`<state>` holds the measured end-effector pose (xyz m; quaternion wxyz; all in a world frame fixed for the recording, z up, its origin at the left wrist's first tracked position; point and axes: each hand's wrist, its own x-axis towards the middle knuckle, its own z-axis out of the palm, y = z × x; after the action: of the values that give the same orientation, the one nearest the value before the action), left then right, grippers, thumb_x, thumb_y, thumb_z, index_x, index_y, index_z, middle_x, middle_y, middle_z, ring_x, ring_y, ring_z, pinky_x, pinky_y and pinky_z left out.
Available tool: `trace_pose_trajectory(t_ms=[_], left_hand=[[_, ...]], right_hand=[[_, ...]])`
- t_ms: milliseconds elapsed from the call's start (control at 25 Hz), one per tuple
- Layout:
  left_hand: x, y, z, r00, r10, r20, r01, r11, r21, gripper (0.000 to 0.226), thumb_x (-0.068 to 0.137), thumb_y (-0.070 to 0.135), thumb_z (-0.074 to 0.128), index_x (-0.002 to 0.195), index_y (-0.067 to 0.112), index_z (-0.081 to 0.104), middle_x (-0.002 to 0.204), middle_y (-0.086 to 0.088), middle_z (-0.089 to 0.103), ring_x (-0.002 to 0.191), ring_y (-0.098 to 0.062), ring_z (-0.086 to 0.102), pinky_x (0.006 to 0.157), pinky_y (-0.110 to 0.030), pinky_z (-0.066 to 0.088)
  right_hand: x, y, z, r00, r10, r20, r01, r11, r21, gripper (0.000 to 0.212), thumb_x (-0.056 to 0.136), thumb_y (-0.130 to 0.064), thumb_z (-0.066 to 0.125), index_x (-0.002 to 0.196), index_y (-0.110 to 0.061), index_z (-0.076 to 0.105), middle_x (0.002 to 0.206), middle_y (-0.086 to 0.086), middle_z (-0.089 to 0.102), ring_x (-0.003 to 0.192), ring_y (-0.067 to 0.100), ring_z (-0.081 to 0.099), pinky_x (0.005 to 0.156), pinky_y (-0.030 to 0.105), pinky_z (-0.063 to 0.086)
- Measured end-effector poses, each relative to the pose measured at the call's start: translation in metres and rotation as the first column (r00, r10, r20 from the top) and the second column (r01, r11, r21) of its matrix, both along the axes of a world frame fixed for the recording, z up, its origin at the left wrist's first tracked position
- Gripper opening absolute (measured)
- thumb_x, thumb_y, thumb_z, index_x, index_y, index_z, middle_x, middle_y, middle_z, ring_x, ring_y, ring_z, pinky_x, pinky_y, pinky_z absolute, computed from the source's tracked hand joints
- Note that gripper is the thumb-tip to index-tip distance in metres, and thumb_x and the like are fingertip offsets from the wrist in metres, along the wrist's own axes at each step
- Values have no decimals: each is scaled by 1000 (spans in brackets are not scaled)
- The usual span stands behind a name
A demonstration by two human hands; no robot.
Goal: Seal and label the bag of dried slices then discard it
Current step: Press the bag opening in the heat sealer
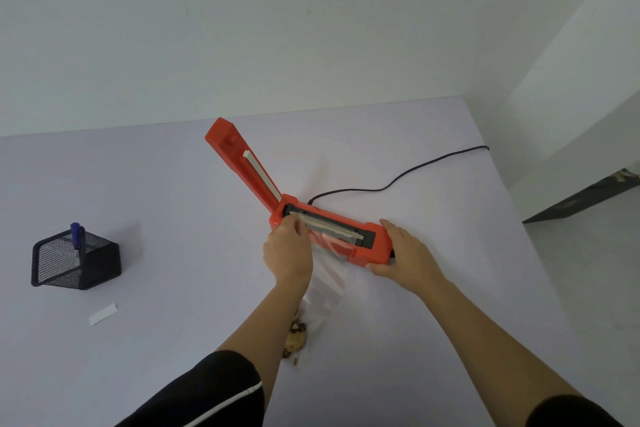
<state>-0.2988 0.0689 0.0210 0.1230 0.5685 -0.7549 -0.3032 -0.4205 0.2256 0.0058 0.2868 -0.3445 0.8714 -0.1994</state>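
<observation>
An orange heat sealer [375, 246] lies on the table with its lid arm [242, 163] raised. A clear plastic bag [329, 274] has its open mouth laid across the sealing strip, and dried slices [294, 340] sit at its bottom end near my left forearm. My left hand [287, 253] pinches the bag's top corner at the sealer's hinge end. My right hand [401, 253] grips the sealer's near end, thumb against its front side.
A black mesh pen holder [78, 262] with a blue marker [77, 234] stands at the left. A white label strip [103, 314] lies in front of it. The sealer's black cord [408, 173] runs to the table's right edge. A white wall borders the table behind.
</observation>
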Motion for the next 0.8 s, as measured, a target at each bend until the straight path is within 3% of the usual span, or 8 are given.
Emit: trace_pose_trajectory(t_ms=[400,600,800], left_hand=[[1,-2,-2,998,-53,19,53,998,-18,22,97,27,46,104,13,62,91,-4,68,67,-15,58,71,-30,53],[5,-1,-7,988,-153,30,156,981,-117,20,97,24,45,97,12,61,90,-4,66,65,-16,57,63,-23,45],[7,0,-11,976,-202,77,212,965,-153,18,96,17,49,91,8,62,86,-8,66,65,-26,63,62,-31,52]], right_hand=[[-2,-1,-2,1000,-3,-11,3,1000,9,94,72,-41,76,145,-19,22,142,4,43,124,23,47,103,40,42],[-1,-2,0,1000,1,-21,-1,1000,10,93,72,-41,76,145,-18,23,141,4,44,122,23,48,101,38,43],[0,-2,0,1000,-5,-30,5,1000,1,91,72,-40,75,145,-18,24,139,4,45,120,23,48,99,37,44]])
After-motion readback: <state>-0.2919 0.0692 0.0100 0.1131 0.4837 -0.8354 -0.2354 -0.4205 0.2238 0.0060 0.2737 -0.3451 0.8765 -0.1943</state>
